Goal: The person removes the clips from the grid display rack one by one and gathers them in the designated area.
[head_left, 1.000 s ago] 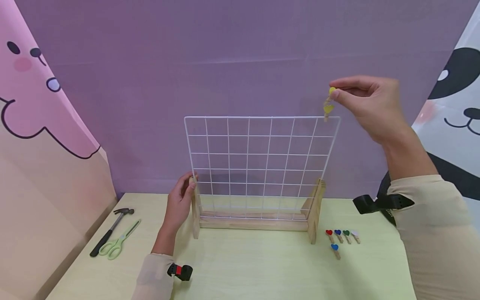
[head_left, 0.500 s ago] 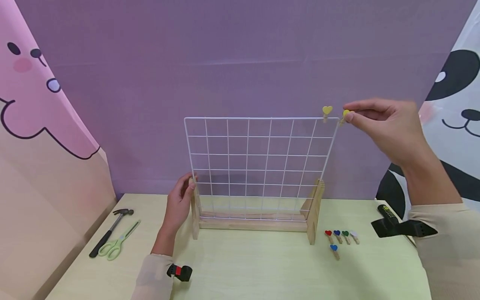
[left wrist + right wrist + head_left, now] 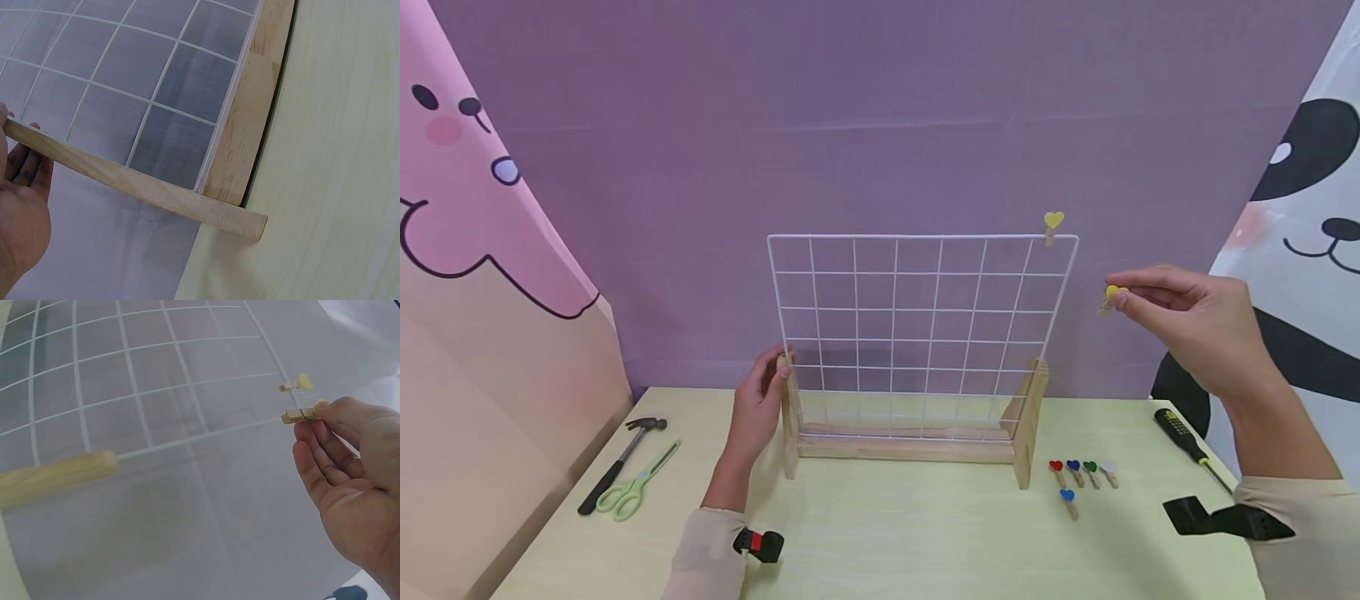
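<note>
A white wire grid (image 3: 917,272) stands upright in a wooden stand (image 3: 910,451). My left hand (image 3: 755,414) grips the top of the stand's left upright (image 3: 137,183), thumb in front and fingers behind. To the right of the grid, my right hand (image 3: 1195,329) pinches a mini clothespin (image 3: 294,416) by its yellow heart end, between thumb and fingertips. Its wooden tip points toward the grid's right side. Another mini clothespin (image 3: 1053,223) with a yellow heart is clipped upright on the grid's top wire, near the right corner.
Several mini clothespins (image 3: 1073,471) with coloured hearts lie on the table (image 3: 887,533), right of the stand. At the left lie a hammer (image 3: 617,472) and green-handled scissors (image 3: 634,487). A screwdriver (image 3: 1182,435) lies at the right edge. A purple backdrop (image 3: 850,108) rises behind.
My right hand has moved down and to the right with its clothespin, away from the top wire, where the other yellow clothespin stays. The left hand has not moved.
</note>
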